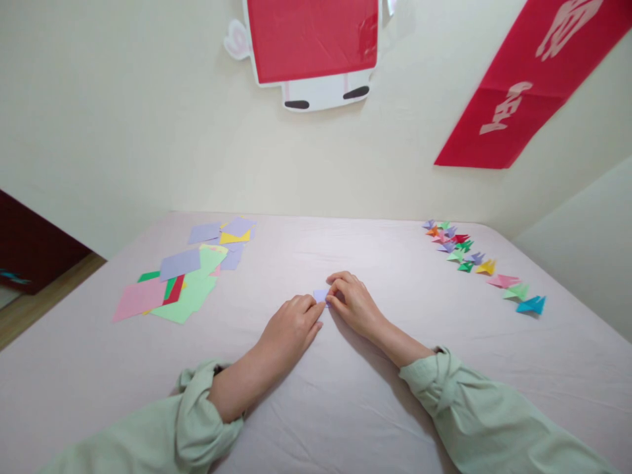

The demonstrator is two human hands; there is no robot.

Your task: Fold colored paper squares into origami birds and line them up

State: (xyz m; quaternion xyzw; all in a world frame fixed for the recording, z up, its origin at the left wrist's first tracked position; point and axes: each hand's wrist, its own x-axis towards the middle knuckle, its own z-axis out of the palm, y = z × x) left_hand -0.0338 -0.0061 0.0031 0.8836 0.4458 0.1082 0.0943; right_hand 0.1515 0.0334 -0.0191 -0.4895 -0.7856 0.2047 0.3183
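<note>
A small piece of light purple paper (320, 295) lies on the cloth-covered table between my hands, partly hidden by my fingers. My left hand (295, 324) presses on its left and near side with the fingertips close together. From the right, my right hand (356, 303) pinches the paper's edge between thumb and forefinger. The fingertips of both hands nearly meet over it. How the paper is folded underneath is too small to make out.
Loose paper sheets in purple, green (195, 296), pink (141, 299), yellow and red overlap at the left. Several small folded paper figures run in a line at the right, a blue one (532, 306) nearest. A wall with red hangings (316, 39) stands behind the table (306, 408).
</note>
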